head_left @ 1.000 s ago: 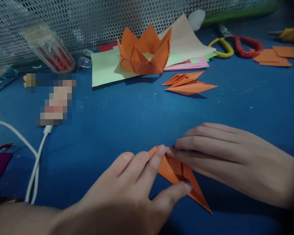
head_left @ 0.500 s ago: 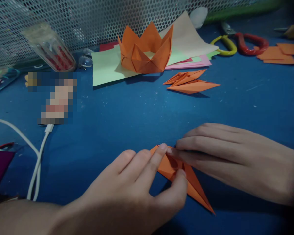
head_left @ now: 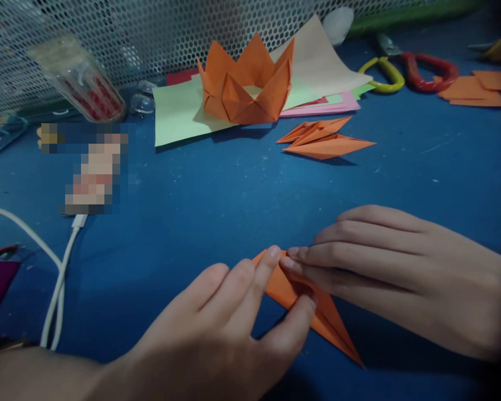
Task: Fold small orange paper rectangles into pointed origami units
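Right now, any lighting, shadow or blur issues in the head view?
Head view: dim light, with the right hand fading into darkness towards its wrist; same view, soft shadows below the crown and under the left hand's thumb; same view, coarse pixelation over the cabled item, hiding its detail.

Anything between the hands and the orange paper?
Nothing visible: the left hand and right hand both touch the folded orange paper directly. The pointed orange pieces lie farther back, clear of both hands.
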Tool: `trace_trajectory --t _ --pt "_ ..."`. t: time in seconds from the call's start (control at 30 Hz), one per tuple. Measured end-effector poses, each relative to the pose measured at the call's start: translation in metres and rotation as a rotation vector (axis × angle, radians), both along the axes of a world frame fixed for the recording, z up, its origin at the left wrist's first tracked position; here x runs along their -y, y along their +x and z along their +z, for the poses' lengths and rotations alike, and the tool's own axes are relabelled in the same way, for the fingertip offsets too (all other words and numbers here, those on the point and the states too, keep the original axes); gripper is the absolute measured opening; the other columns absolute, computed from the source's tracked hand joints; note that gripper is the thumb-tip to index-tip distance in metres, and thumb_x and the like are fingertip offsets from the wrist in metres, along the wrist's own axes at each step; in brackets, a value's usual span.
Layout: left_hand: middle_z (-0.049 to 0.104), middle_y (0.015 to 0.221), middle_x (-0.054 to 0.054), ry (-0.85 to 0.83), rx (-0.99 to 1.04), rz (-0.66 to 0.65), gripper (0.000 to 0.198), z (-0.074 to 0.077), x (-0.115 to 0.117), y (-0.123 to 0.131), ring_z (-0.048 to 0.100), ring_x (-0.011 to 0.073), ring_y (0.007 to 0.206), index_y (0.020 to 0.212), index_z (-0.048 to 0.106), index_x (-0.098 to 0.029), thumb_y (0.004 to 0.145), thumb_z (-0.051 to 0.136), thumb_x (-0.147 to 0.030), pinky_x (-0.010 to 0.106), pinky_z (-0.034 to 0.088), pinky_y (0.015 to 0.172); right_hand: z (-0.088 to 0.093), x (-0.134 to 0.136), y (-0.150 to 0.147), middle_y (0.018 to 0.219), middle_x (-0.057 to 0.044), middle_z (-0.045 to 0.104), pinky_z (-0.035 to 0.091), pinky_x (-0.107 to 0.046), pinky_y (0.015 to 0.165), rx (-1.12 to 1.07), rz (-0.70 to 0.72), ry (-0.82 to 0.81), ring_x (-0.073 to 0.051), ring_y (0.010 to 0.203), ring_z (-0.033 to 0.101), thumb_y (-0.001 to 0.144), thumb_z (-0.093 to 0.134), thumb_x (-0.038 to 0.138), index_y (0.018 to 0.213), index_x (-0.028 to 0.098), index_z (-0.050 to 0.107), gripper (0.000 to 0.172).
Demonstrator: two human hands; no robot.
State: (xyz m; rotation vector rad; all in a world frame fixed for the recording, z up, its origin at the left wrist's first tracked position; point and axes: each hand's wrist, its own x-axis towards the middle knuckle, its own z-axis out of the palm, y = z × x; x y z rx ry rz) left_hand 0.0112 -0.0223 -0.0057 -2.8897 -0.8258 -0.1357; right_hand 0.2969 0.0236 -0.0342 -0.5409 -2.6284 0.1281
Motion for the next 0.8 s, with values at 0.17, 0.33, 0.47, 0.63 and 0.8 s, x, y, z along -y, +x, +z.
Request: trace_trajectory --t 0.17,0.33,0.47,0.63,0.8 --pt "0.076 0.161 0.008 -0.01 0.0 -0.017 0.046 0.001 -0.002 -0.001 0.074 0.0211 0.136 0.165 0.065 -0.03 0.122 0.048 -0.024 0.03 0.048 0.115 -0.003 0.001 -0.003 0.106 -0.006 0.082 0.061 -0.043 0.098 -0.037 -0.019 -0.045 -0.024 0.097 0.073 0.126 0.026 0.018 0.11 0.023 0.079 0.056" --pt "0.076 0.161 0.01 -0.01 0.011 -0.02 0.045 0.0 -0.002 -0.001 0.073 0.0213 0.137 0.161 0.067 -0.027 0.122 0.046 -0.02 0.03 0.045 0.119 -0.001 0.001 -0.003 0.104 -0.006 0.082 0.06 -0.045 0.089 -0.01 -0.022 -0.033 -0.026 0.092 0.07 0.124 0.03 0.016 0.114 0.024 0.08 0.052" --pt "0.075 0.162 0.01 -0.004 0.02 -0.013 0.048 0.001 -0.001 -0.001 0.071 0.0216 0.139 0.161 0.064 -0.025 0.121 0.039 -0.016 0.032 0.043 0.121 0.002 0.0 -0.001 0.095 -0.004 0.078 0.056 -0.042 0.086 -0.021 -0.051 -0.019 -0.024 0.085 0.065 0.126 0.025 0.018 0.113 0.026 0.077 0.054" --pt "0.077 0.159 0.011 0.034 0.06 -0.025 0.046 -0.003 -0.002 0.001 0.071 0.0238 0.138 0.158 0.068 -0.021 0.116 0.048 -0.019 0.032 0.049 0.118 0.0 -0.002 0.001 0.099 -0.004 0.078 0.054 -0.042 0.09 -0.029 -0.032 -0.038 -0.024 0.093 0.068 0.128 0.03 0.02 0.13 0.023 0.07 0.04" --pt "0.078 0.157 0.009 0.023 0.095 0.014 0.044 -0.013 -0.003 0.006 0.073 0.0276 0.131 0.152 0.075 -0.026 0.109 0.067 -0.034 0.037 0.051 0.123 0.0 -0.008 0.001 0.094 -0.002 0.08 0.056 -0.041 0.08 -0.119 -0.082 -0.037 -0.023 0.083 0.072 0.125 0.042 0.021 0.135 0.027 0.061 0.023"
